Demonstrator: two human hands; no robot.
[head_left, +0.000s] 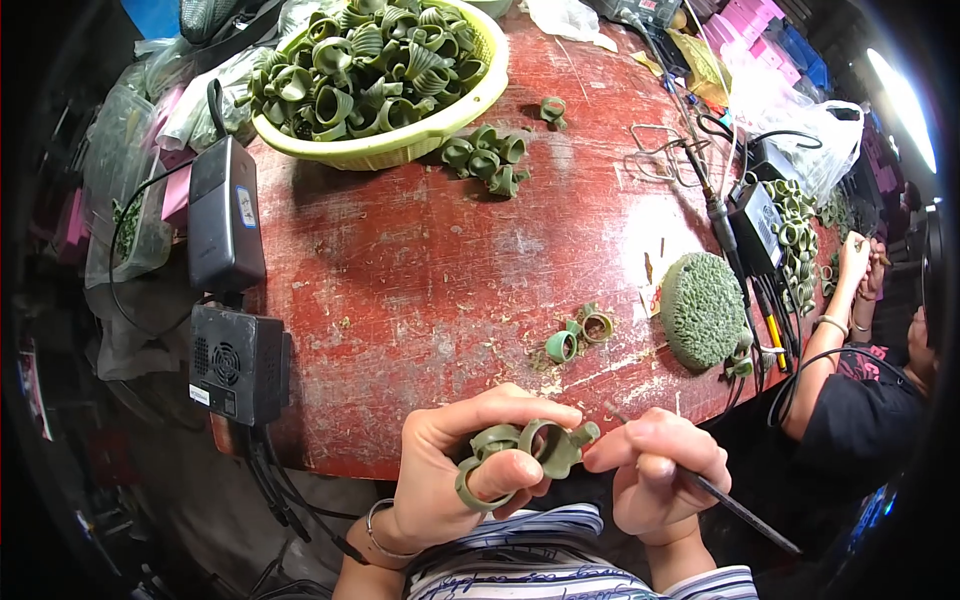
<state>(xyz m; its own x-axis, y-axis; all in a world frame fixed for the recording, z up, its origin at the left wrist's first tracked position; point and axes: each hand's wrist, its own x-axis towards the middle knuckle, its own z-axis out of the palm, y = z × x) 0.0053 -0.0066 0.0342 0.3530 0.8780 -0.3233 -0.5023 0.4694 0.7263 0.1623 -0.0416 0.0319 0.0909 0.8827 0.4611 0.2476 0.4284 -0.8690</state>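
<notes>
My left hand is closed around several olive-green rings at the table's near edge. One green ring with a knobbed end faces right between its fingers, and others lie against the thumb. Just to the right, my right hand pinches a slim dark metal file-like tool; its thin tip points at the held ring, and its shaft slants down to the right. I cannot tell whether the tip touches the ring. Beyond my hands a brighter green ring lies beside an olive ring among shavings.
A yellow-green basket heaped with green rings stands at the far left, with a small ring cluster beside it. At right are a round textured green block, a corded pen-like tool and cables. Another person's arm is at far right.
</notes>
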